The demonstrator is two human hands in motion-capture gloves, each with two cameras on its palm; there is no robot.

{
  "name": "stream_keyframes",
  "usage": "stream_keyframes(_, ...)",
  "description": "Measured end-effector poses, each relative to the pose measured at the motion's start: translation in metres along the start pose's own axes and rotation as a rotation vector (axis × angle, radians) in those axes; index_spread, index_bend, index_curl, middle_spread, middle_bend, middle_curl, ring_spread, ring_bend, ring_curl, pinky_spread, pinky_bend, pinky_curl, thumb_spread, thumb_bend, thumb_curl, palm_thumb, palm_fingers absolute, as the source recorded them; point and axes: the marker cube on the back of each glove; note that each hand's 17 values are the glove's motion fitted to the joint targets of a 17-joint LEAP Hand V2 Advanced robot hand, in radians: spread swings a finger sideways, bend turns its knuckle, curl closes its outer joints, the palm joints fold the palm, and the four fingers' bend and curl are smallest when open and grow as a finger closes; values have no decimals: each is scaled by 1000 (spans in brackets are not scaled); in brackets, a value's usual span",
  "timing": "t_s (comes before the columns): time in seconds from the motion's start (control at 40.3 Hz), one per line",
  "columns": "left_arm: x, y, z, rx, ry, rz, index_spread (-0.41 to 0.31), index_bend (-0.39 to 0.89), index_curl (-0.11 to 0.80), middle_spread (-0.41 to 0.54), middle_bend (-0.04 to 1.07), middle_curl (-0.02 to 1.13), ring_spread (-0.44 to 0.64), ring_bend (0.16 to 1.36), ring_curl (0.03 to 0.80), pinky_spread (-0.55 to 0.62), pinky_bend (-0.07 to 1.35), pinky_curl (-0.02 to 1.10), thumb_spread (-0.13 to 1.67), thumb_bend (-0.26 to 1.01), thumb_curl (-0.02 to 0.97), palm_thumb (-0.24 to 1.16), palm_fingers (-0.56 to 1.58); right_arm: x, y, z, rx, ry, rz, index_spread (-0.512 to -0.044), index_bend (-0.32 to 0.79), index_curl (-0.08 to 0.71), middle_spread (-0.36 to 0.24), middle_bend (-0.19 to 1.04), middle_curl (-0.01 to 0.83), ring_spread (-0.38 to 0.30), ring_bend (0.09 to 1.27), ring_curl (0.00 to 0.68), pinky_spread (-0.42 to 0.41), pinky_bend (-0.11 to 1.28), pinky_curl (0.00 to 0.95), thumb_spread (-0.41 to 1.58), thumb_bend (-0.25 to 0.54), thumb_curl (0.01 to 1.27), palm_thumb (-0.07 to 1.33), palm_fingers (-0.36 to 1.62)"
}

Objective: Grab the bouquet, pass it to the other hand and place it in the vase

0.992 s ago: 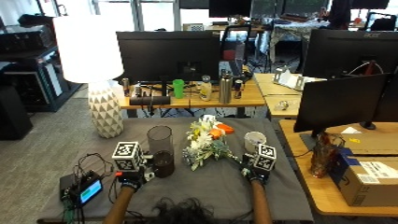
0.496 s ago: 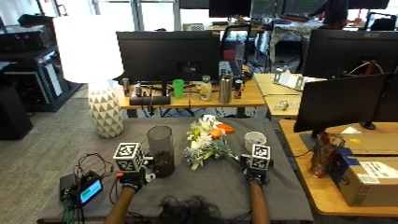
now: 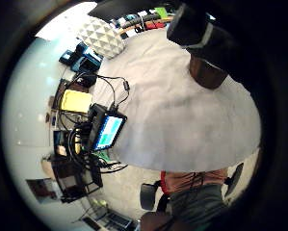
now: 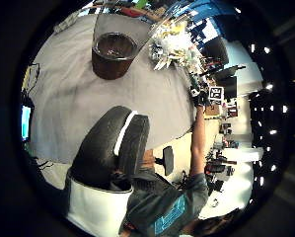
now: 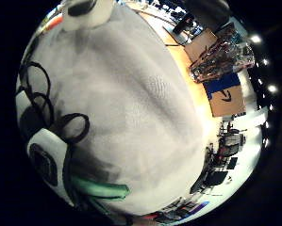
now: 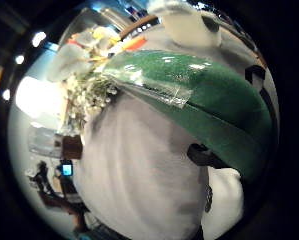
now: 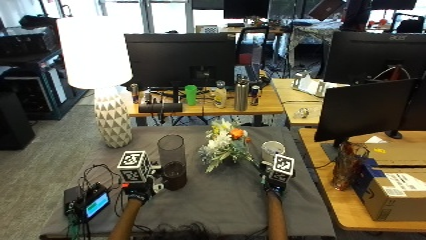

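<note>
Grey cloth covers the bench [image 7: 219,200], and little on it has shifted over the last second: the vase and bouquet lie as before, and both forearms reach up from the near edge much as they did. Tall and dark-tinted, the vase [image 7: 172,161] stands upright left of centre with nothing in it. Next to its base hovers the left hand [image 7: 138,189], holding nothing; its fingers cannot be made out. The bouquet [image 7: 223,143] of white, yellow and orange flowers lies on the cloth at the middle. Its green wrapped stem end [image 6: 199,100] sits close under the right hand [image 7: 273,186], whose fingers I cannot tell as curled or straight. A white mug [image 7: 272,148] stands just beyond that hand.
</note>
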Motion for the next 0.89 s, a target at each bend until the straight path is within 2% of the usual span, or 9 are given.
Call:
stream_keyframes(0.074,0,-4,-8,29,-3,13,-47,108,201,123,193,343,265,709,296,384,573,357,1067,-23,267,136,203,0,-20,10,37,-93,10,-242,203,396,-142,651,549,-193,886,508,-271,683,428,767,-20,556,964,1418)
stream_keyframes(0.124,1,-7,-13,44,-5,24,-47,108,201,123,193,344,265,709,296,384,573,357,1068,-23,267,136,202,0,-24,1,61,-148,7,-241,210,410,-145,670,558,-194,892,513,-276,692,433,758,-19,566,969,1416)
stream_keyframes(0.248,14,0,-35,44,11,43,-47,108,202,123,193,345,265,709,297,384,574,358,1068,-22,267,140,202,-5,-16,-53,125,-303,20,-239,220,437,-149,693,573,-196,912,526,-286,710,447,741,-22,586,971,1398)
stream_keyframes(0.372,31,-7,-55,85,104,116,-46,113,205,122,194,345,265,707,296,384,571,357,1068,-23,267,142,206,-19,-11,-101,214,-491,5,-239,229,463,-152,705,582,-197,923,533,-291,724,458,728,-21,604,976,1386)
stream_keyframes(0.471,49,-18,-66,85,249,182,-47,114,207,123,195,347,265,705,294,385,570,358,1068,-23,266,142,212,-33,-5,-125,242,-626,-13,-235,229,480,-153,711,588,-197,932,536,-295,729,464,723,-25,613,973,1379)
stream_keyframes(0.645,97,-40,-93,79,597,299,-47,106,206,113,198,350,243,703,294,363,580,361,1067,-22,269,148,269,-75,13,-155,242,-899,-104,-234,224,504,-154,715,595,-197,953,542,-297,733,470,721,-25,626,969,1374)
stream_keyframes(0.818,151,-58,-124,91,908,357,-46,90,196,82,239,365,196,713,299,304,578,367,1062,1,287,228,352,-121,26,-164,203,-1108,-221,-235,219,524,-155,723,603,-197,957,544,-298,736,474,720,-25,637,967,1368)
stream_keyframes(0.893,166,-65,-131,88,999,353,-46,99,196,59,256,371,164,712,299,276,560,366,1063,9,299,282,395,-140,31,-169,211,-1222,-320,-235,217,531,-155,725,605,-199,953,542,-298,738,476,720,-25,642,966,1366)
